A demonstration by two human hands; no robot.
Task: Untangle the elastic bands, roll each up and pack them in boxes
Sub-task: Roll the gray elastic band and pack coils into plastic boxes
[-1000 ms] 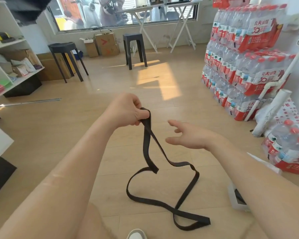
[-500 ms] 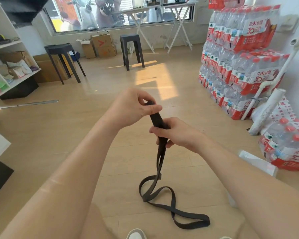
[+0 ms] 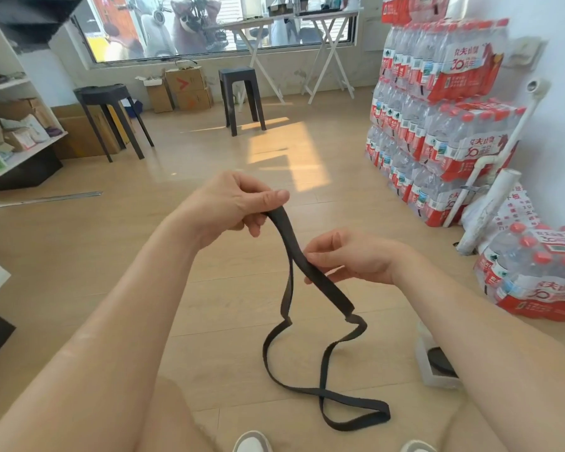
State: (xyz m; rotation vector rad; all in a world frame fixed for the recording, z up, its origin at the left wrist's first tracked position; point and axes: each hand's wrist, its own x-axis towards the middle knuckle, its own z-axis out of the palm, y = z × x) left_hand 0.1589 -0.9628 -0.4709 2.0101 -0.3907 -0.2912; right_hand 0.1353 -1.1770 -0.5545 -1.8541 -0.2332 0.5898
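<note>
Floor (image 3: 209, 288): pale wood planks with a sunlit patch up the middle, and the bottom of the band lies on it.
Water packs (image 3: 437, 119): a tall stack of shrink-wrapped bottles against the right wall, with one more pack (image 3: 535, 275) on the floor nearer the right arm.
Shelf (image 3: 10, 125): white, on the far left, with bags and boxes on it.
Stools (image 3: 110, 102): two dark ones below the window, well apart from the hands.
Band (image 3: 325, 285): black and flat, and up in the air at its top end. Two strands drop from the left hand. One hangs nearly straight, edge-on. The other runs broadside down and right across the right hand's fingertips, then kinks just below them. Lower down the strands loop over the floor, cross once and end in a flat fold near the shoes.
Left hand (image 3: 232, 203): held high, thumb laid flat on top and fingers curled beneath, pinching the band's upper bend between them.
Right hand (image 3: 349, 256): lower and just to the right, fingers curled in close together. The wide strand passes in front of their tips and touches them, with the thumb above. How firmly it grips, cannot tell.
Box (image 3: 441, 383): small and clear, on the floor under the right forearm, with something dark inside, partly hidden.
Shoes (image 3: 252, 442): two pale toes at the bottom edge.
</note>
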